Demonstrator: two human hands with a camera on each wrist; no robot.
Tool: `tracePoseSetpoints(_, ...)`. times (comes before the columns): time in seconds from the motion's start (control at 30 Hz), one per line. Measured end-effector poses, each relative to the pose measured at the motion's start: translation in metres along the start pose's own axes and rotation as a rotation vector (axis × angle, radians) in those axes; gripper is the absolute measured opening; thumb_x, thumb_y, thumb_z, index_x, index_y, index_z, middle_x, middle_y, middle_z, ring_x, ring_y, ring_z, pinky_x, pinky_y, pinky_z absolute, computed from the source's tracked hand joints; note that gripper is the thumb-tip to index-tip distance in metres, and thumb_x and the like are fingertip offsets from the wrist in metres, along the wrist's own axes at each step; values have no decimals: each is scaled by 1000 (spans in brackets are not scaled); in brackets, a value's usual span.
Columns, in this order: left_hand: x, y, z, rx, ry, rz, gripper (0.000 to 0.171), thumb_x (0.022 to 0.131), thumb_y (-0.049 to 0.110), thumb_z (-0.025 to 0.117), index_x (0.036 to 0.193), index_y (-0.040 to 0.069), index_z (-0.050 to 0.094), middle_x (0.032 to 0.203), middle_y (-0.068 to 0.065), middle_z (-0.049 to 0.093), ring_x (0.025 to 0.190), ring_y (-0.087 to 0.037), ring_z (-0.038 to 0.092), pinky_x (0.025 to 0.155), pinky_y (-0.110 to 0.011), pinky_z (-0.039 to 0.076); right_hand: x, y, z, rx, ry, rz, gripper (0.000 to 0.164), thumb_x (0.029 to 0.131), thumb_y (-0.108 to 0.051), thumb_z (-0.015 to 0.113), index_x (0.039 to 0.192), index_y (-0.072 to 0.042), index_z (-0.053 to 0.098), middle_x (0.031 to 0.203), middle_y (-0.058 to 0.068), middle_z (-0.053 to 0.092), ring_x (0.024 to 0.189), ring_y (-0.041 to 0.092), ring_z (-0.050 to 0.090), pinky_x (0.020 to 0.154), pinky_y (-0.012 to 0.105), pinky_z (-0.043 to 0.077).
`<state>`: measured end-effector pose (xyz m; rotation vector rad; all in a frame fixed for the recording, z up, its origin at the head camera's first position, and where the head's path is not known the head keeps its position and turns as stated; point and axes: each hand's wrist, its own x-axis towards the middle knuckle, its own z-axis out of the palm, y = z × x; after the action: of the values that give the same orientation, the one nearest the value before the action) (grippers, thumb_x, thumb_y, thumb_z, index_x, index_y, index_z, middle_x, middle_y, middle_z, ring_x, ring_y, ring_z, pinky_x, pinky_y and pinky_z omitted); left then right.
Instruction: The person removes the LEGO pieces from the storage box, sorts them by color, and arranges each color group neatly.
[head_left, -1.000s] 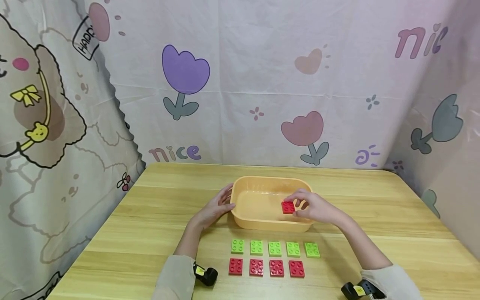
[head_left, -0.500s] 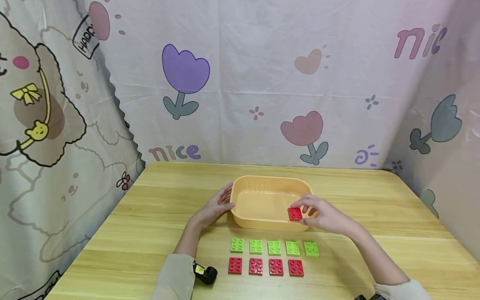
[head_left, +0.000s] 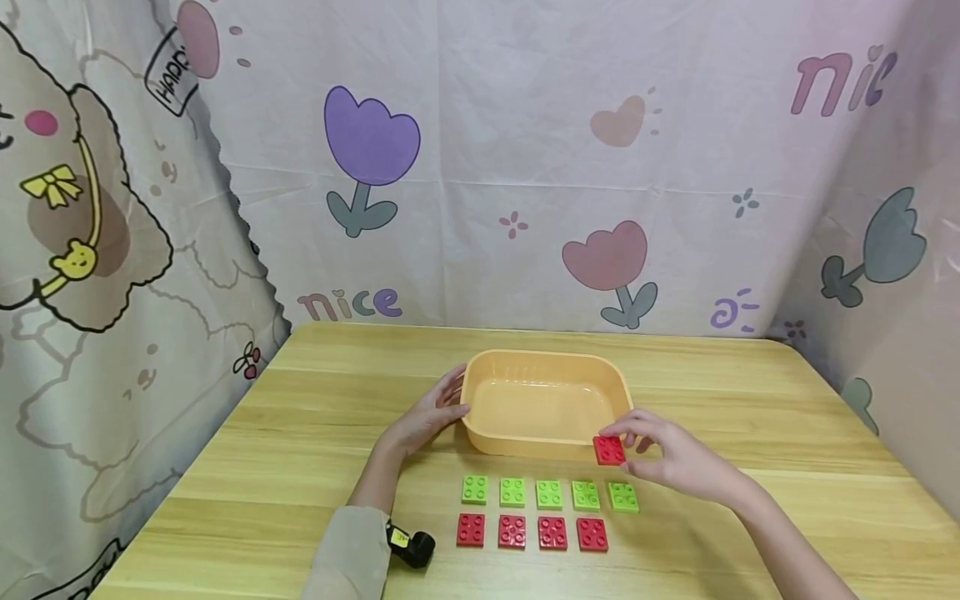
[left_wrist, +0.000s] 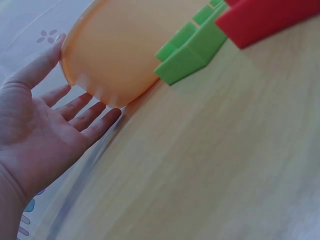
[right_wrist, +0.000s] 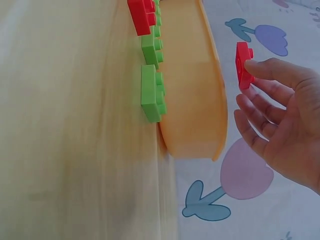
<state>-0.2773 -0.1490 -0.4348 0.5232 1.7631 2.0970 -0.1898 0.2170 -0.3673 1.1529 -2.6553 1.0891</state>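
Note:
My right hand (head_left: 678, 458) pinches a red toy building brick (head_left: 609, 450) between thumb and fingertips, over the front right corner of the yellow plastic bin (head_left: 540, 408). In the right wrist view the brick (right_wrist: 243, 65) is tipped on edge and the other fingers are spread beneath it. My left hand (head_left: 427, 421) rests against the bin's left end. The left wrist view shows its fingers (left_wrist: 97, 125) extended along the outer wall and its thumb at the rim. Nothing lies on the visible floor of the bin.
In front of the bin a row of several green bricks (head_left: 549, 495) lies on the wooden table (head_left: 300, 467). Nearer me is a row of several red bricks (head_left: 552, 533). A printed cloth (head_left: 480, 167) hangs behind the table.
My right hand has carried the red brick from inside the bin toward the front right, to over its front rim. The left hand and the rows have stayed put.

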Motion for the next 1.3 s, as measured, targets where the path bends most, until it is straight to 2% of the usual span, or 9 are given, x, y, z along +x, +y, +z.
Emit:
tracePoseSetpoints(0.2, 0, 1, 0, -2, -2, 0, 77, 88, 0, 57, 148, 8, 10, 151, -16, 8, 135, -30, 13, 104, -35, 29, -10, -5, 3, -19, 7, 22, 42, 75, -2, 71, 114, -13, 61, 98, -8, 55, 82, 16, 52, 70, 28, 50)
tracePoseSetpoints(0.47, 0, 2, 1, -1, 2, -6, 75, 88, -1, 56, 148, 8, 11, 151, -16, 8, 135, -30, 13, 104, -35, 28, -21, -7, 11, -12, 33, -42, 46, 71, 4, 71, 113, -12, 63, 101, -7, 58, 81, 14, 53, 67, 26, 50)
tracePoseSetpoints(0.8, -1, 2, 2, 2, 2, -4, 76, 88, -1, 56, 148, 9, 11, 151, -16, 8, 135, -30, 13, 104, -36, 29, -37, -7, 18, -19, 33, -4, 48, 72, 1, 71, 116, -16, 62, 105, -8, 57, 82, 14, 52, 65, 27, 48)
tracePoseSetpoints(1.07, -1, 2, 2, 6, 1, -2, 75, 88, -2, 55, 148, 9, 11, 151, -15, 8, 135, -29, 13, 104, -36, 28, -49, -2, 26, 25, 43, -35, 45, 73, 1, 72, 114, -12, 62, 108, -2, 58, 83, 11, 54, 66, 26, 50)
tracePoseSetpoints(1.3, 0, 2, 1, 3, -8, 4, 77, 87, 0, 57, 148, 8, 10, 151, -16, 8, 136, -30, 12, 104, -35, 29, -60, 1, 32, 57, 35, -9, 38, 77, -5, 72, 113, -13, 61, 106, -4, 58, 81, 11, 55, 66, 26, 51)
